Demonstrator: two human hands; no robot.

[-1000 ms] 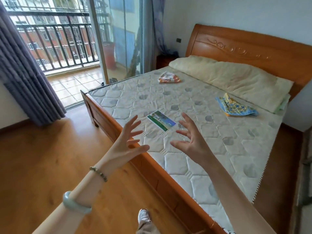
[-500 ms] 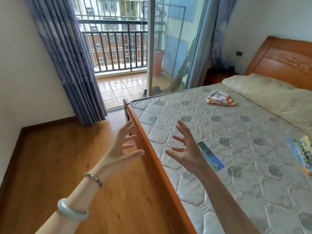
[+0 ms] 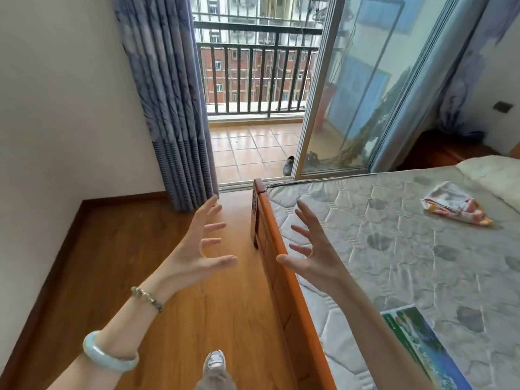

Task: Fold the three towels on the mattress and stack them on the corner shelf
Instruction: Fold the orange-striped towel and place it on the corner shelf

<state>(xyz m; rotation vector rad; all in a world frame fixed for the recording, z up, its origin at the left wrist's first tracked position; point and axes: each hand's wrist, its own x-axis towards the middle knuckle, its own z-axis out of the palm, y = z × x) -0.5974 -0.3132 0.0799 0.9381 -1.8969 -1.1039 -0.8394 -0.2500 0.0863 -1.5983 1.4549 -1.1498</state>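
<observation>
Risk of fumbled grab with left hand and right hand splayed wide, empty, well apart from crumpled towel.

Both empty hands spread beside the mattress, towels unfolded

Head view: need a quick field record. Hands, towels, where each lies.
left hand: open, fingers spread, holds nothing, over the wooden floor
right hand: open, fingers spread, holds nothing, over the mattress edge
mattress: bare, in an orange wooden bed frame
white-orange towel: crumpled, far side, near the pillow
green-blue towel: flat, near side, beside the right forearm
third towel: not in view
corner shelf: not in view
</observation>
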